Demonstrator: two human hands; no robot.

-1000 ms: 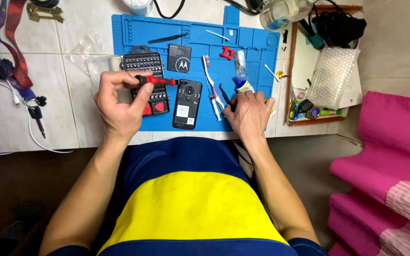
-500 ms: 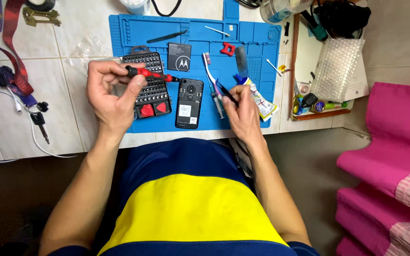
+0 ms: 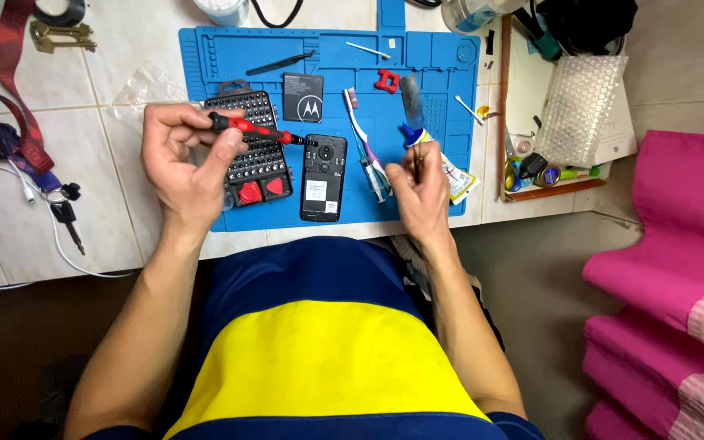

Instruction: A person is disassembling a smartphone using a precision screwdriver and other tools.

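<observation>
My left hand (image 3: 185,167) grips a red and black screwdriver (image 3: 258,130) held level, its tip just above the top edge of a black phone (image 3: 323,179) that lies with its back cover off on the blue work mat (image 3: 433,65). Under that hand sits an open case of screwdriver bits (image 3: 254,159). My right hand (image 3: 419,187) hovers to the right of the phone, fingers pinched on a small thin dark tool that I cannot make out. A black battery (image 3: 303,98) lies above the phone.
A toothbrush (image 3: 360,134), a glue tube (image 3: 454,175), tweezers (image 3: 279,63) and a small red part (image 3: 386,80) lie on the mat. Keys (image 3: 63,37), a lanyard and a cable lie left. A tray (image 3: 515,81) with bubble wrap (image 3: 584,106) stands right, beside pink cushions (image 3: 678,244).
My left hand lifted the screwdriver off the bit case and brought its tip to the phone's top. My right hand rose from the mat and pinched its fingers together.
</observation>
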